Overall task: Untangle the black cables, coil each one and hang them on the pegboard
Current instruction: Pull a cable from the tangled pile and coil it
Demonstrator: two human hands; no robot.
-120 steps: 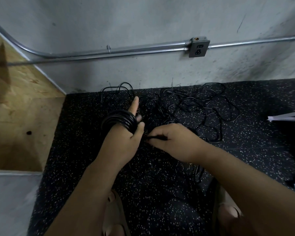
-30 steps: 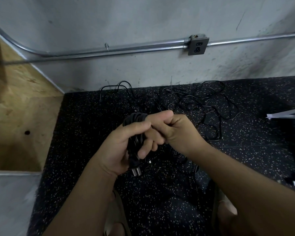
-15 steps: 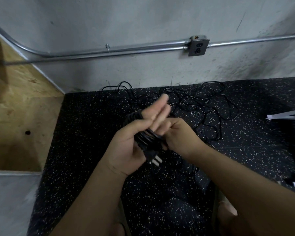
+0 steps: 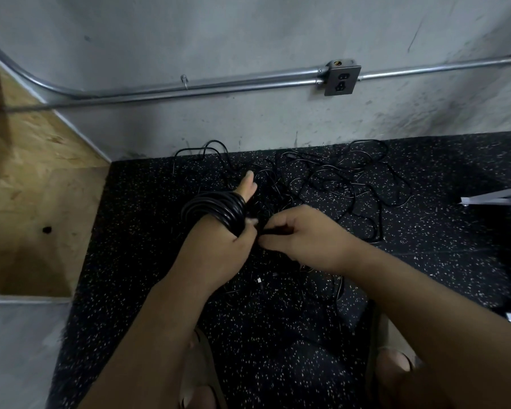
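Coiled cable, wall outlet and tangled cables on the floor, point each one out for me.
Coiled cable [image 4: 216, 212], head view, loops wrapped round the left hand [image 4: 219, 255].
Wall outlet [image 4: 341, 81], head view, middle of its faceplate.
Tangled cables [image 4: 331, 184], head view, middle of the floor heap.

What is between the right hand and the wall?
A tangle of loose black cables lies on the floor, between the right hand and the wall. The head view shows it.
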